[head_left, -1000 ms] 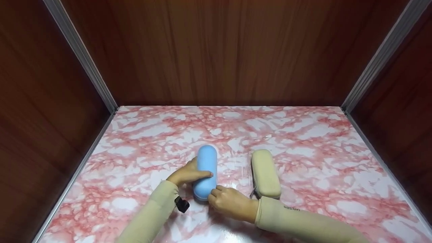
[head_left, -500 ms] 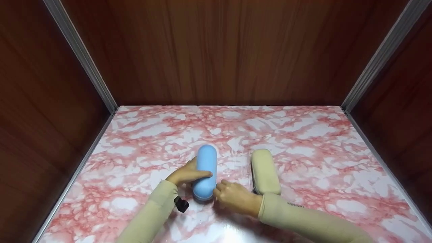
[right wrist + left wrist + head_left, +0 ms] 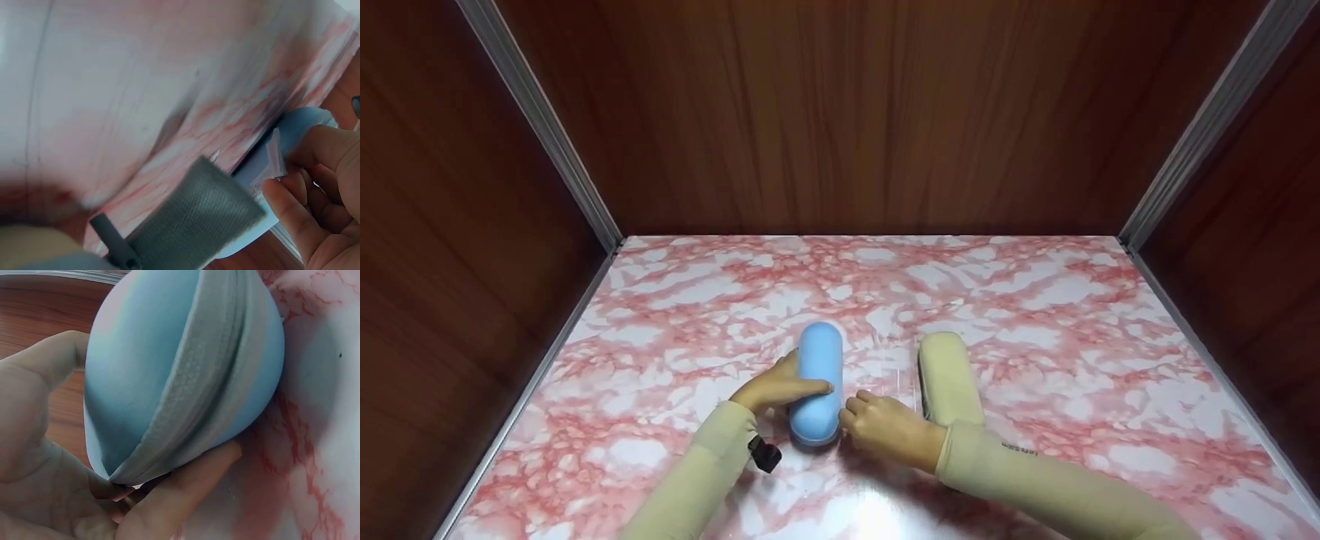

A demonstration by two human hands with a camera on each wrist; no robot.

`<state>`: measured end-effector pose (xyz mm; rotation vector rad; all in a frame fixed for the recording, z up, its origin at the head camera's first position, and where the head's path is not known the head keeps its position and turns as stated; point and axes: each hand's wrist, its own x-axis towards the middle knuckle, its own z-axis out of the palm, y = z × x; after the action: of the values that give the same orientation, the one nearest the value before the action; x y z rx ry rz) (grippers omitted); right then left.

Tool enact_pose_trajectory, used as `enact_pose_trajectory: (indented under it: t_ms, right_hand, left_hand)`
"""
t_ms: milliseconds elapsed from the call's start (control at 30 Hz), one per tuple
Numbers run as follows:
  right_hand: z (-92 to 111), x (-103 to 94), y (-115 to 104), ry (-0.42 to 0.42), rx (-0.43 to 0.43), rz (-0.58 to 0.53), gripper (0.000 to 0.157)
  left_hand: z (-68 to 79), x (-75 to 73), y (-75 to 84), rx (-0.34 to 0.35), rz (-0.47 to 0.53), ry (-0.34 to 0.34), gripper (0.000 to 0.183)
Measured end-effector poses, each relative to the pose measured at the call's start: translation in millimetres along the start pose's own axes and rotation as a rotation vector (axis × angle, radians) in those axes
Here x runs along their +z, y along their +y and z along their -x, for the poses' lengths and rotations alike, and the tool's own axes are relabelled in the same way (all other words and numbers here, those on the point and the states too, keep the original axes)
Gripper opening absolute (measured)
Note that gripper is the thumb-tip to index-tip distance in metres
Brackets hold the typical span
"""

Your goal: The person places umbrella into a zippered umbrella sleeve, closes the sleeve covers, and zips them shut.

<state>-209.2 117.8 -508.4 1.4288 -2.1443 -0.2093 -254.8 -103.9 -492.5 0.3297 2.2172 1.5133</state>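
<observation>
A blue zippered hard case (image 3: 820, 360), long with rounded ends, is gripped by my left hand (image 3: 775, 386), its thumb across the top. In the left wrist view, a grey zipper band (image 3: 208, 365) runs round the blue case, and the fingers (image 3: 185, 489) support it from beneath. Beside the case's right edge, near its front end, is my right hand (image 3: 881, 429) with curled fingers. In the right wrist view, its thumb and finger pinch a small whitish, see-through zipper pull (image 3: 274, 157) at the blue case's side. The fingertips are hidden in the head view.
A beige zippered case (image 3: 950, 375) lies to the right, its near end partly behind my right sleeve. The beige case shows close up in the right wrist view, with a dark zipper pull (image 3: 115, 242). Dark wood-look panels (image 3: 840, 120) enclose the marbled table (image 3: 1065, 330).
My right hand has shifted forward and slightly right along the blue case's right edge. The left hand and the blue case have stayed almost still.
</observation>
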Motion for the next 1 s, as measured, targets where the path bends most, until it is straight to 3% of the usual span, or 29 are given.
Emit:
enact_pose_trajectory:
  t_ms: [233,567,800,1000]
  right_hand:
    - [1,0.4,1,-0.021,-0.006,0.052,0.012]
    - [6,2.7,9,0.039,0.049,-0.150,0.015]
    - [17,-2.6,23,0.093,0.119,-0.232,0.013]
    - [27,-11.6,39,0.092,0.168,-0.215,0.003]
  left_hand:
    - [-0.6,-0.7,2.0,-0.030,-0.007,-0.006,0.083]
    - [0.2,0.1,2.1,-0.025,0.004,0.007,0.086]
    - [-1.0,1.7,-0.2,-0.011,-0.080,0.099,0.103]
    - [-1.5,3.9,-0.5,-0.007,-0.122,0.143,0.103]
